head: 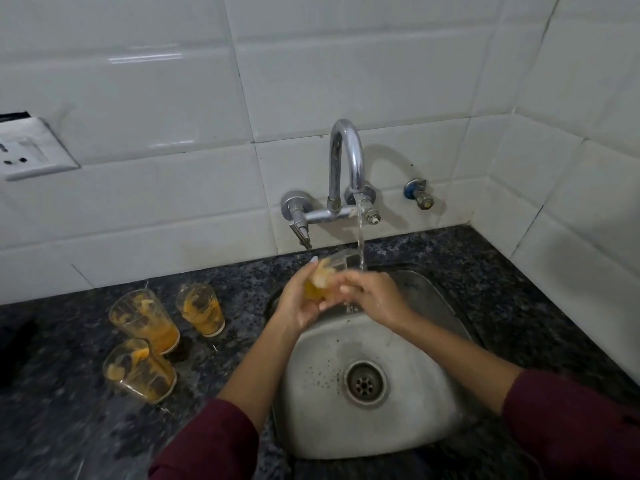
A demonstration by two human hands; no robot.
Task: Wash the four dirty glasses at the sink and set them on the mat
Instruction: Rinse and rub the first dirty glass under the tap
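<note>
Over the steel sink, my left hand holds a dirty glass smeared with orange residue. It is tilted with its mouth toward the running water. My right hand touches the glass's lower part from the right, fingers curled against it, and water runs over it. Three more dirty glasses stand on the dark counter to the left of the sink: one at the back, one in the middle, one nearest me. No mat is in view.
A chrome tap juts from the white tiled wall, with a lever at its left and a small blue valve to its right. A wall socket sits far left. The speckled granite counter surrounds the sink.
</note>
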